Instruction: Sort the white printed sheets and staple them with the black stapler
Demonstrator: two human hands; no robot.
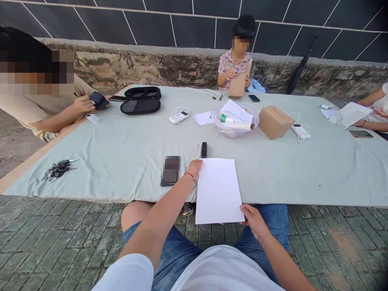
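A blank white sheet of paper [218, 190] spans the table's front edge, its near part hanging out over my lap. My left hand [195, 167], with a red cord on the wrist, pinches the far left corner. My right hand [252, 218] grips the near right corner, thumb on top and the other fingers partly hidden beneath. Just beyond the paper lies a small black device [204, 150]. A dark phone [170, 171], partly pixelated, rests to the left of my left hand.
Keys [59, 169] lie at left, near an open black case [141, 106]. A plastic bowl [224, 130] of papers, a cardboard box [275, 122] and white corded power strips [179, 117] stand farther back. People sit at the left, far side and right; one holds a carton [237, 85].
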